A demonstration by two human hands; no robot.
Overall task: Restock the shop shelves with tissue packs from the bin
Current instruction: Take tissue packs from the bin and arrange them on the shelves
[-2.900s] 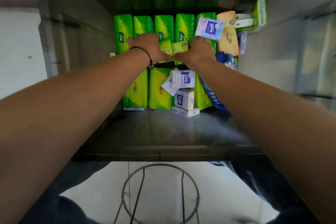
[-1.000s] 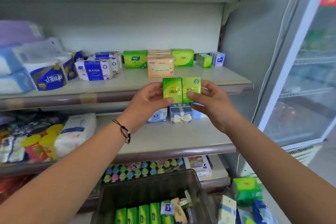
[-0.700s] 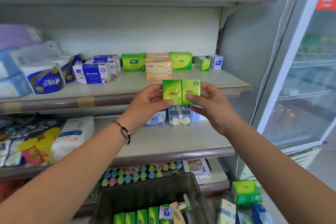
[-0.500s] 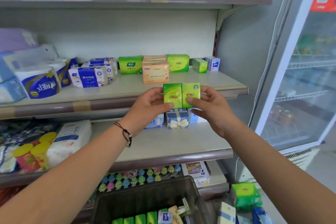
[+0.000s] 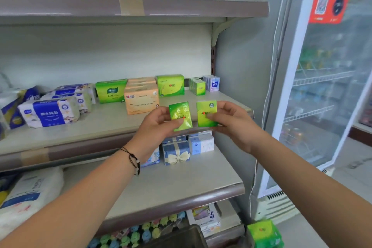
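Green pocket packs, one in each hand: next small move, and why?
Probably carry the right hand forward and right to set its green pack by the row of small green packs at the right end of the middle shelf. They look alike, and there is bare shelf in front of that row. The left hand holds its own pack apart.

Single head cam, faces fwd/down, close to shelves (image 5: 124, 123)

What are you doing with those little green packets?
A person is filling shop shelves with tissues. The left hand holds one small green pack and the right hand holds another green pack, a little apart, in front of the middle shelf. Neither pack is on the shelf yet.
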